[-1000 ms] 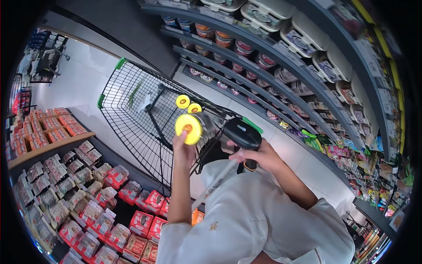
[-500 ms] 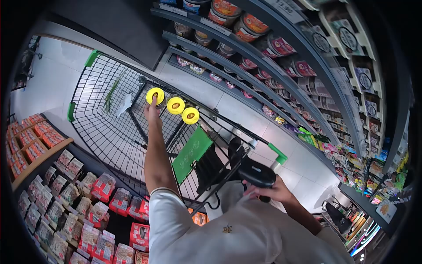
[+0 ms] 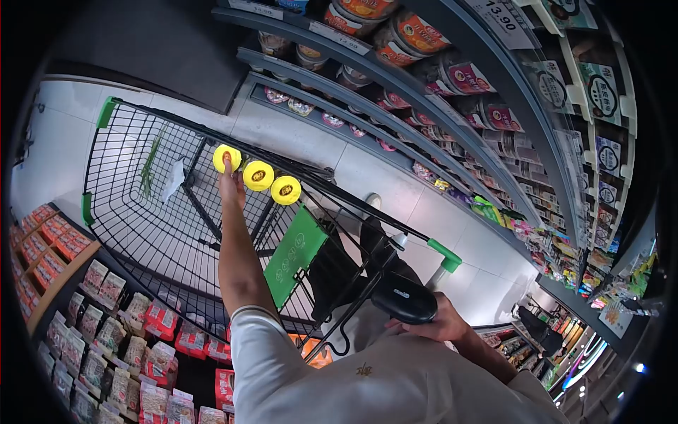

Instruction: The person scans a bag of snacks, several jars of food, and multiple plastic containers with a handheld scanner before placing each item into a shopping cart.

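My left hand (image 3: pixel 231 187) reaches over the wire shopping cart (image 3: pixel 113 166), its fingers closed at a yellow-lidded tub (image 3: pixel 224 155) with one finger lying across the lid. Beside it, in a row, stand a second yellow-lidded tub (image 3: pixel 258 177) and a third one (image 3: pixel 286 191); their sides are mostly hidden from above. Near my waist, my right hand (image 3: pixel 439 319) is closed around a black rounded handheld device (image 3: pixel 402 297). A green panel (image 3: pixel 295 247) is fixed at the cart's near end, close to my left forearm.
Green stalks (image 3: pixel 150 166) and a white slip (image 3: pixel 173 181) lie in the cart. Shelves with instant-noodle tubs (image 3: pixel 417 32) run along the right. Bagged goods (image 3: pixel 109 332) fill a display at lower left. A green-ended cart handle (image 3: pixel 443 254) sticks out ahead of my right hand.
The whole view has shifted, with the cart and tubs now farther left. My left hand stays at the same tub. The black device in my right hand sits a little lower.
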`<action>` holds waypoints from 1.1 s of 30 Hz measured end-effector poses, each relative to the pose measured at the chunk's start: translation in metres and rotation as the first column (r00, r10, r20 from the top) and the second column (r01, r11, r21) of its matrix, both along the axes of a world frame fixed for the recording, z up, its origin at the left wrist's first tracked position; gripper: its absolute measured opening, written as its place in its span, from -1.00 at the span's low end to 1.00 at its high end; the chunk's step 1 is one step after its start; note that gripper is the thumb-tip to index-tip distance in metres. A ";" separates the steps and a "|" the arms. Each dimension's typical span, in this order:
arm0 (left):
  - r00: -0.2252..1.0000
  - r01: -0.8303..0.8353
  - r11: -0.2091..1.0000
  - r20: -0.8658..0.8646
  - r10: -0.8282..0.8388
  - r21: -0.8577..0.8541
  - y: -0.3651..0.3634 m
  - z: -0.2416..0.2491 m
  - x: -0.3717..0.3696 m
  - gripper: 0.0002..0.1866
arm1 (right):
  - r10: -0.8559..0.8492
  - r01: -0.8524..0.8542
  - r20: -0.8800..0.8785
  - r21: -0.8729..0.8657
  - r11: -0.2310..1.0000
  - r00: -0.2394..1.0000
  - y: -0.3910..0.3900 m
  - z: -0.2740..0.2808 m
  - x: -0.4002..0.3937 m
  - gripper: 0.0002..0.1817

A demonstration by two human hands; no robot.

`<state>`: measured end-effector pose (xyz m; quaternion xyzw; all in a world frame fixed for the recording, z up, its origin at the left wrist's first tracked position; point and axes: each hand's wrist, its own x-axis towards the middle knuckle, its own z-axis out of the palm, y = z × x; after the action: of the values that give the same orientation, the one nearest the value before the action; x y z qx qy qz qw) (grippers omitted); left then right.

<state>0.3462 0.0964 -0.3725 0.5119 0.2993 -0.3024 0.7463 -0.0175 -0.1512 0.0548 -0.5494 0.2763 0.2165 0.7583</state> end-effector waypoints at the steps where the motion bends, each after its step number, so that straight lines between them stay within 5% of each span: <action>1: 1.000 0.019 0.999 -0.020 -0.018 0.036 0.000 0.005 0.002 -0.34 | 0.026 -0.025 0.028 -0.023 0.999 0.999 0.000 -0.002 0.000 -0.60; 15: 0.996 0.088 0.960 -0.030 -0.083 0.266 -0.003 -0.041 0.015 -0.64 | 0.028 -0.021 0.054 -0.135 0.991 0.998 0.006 0.001 0.006 -0.71; 17: 0.990 0.139 0.972 -0.030 -0.135 0.189 0.007 -0.042 0.010 -0.57 | 0.012 -0.009 0.032 -0.111 0.994 0.999 0.006 0.003 0.006 -0.71; 20: 0.995 0.084 0.948 -0.085 -0.060 0.308 0.010 -0.018 0.000 -0.43 | -0.002 0.001 -0.010 -0.070 0.998 1.000 0.009 0.007 0.006 -0.71; 23: 0.998 0.067 0.939 -0.012 -0.067 0.338 0.012 0.036 -0.018 -0.23 | 0.002 0.003 0.040 -0.122 0.993 0.999 0.009 0.002 0.000 -0.69; 26: 0.979 -0.095 0.900 0.205 0.007 0.424 0.014 0.079 -0.039 -0.53 | 0.160 -0.147 0.032 -0.246 0.958 0.987 0.005 -0.006 -0.007 -0.68; 27: 0.956 -0.138 0.882 0.294 -0.001 0.451 0.011 0.105 -0.046 -0.64 | 0.065 -0.043 0.087 -0.241 0.970 0.994 0.005 0.012 0.002 -0.67; 28: 0.915 -0.166 0.902 0.404 -0.010 0.399 0.009 0.125 -0.049 -0.70 | 0.032 -0.042 -0.067 -0.163 0.986 0.997 0.011 0.005 -0.004 -0.65; 30: 0.690 -0.142 0.810 0.644 -0.332 0.569 -0.038 0.245 -0.075 -0.67 | -0.034 0.034 -0.002 -0.059 0.998 0.999 0.009 0.012 -0.007 -0.73; 33: 0.415 -0.109 0.788 0.748 -0.518 0.606 -0.100 0.349 -0.115 -0.66 | -0.008 0.011 0.032 -0.111 0.994 0.999 0.017 -0.003 -0.020 -0.65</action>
<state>0.2308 -0.0035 -0.0240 0.8232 -0.1327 0.0234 0.5516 -0.0371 -0.1346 0.0517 -0.5927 0.2787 0.1886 0.7318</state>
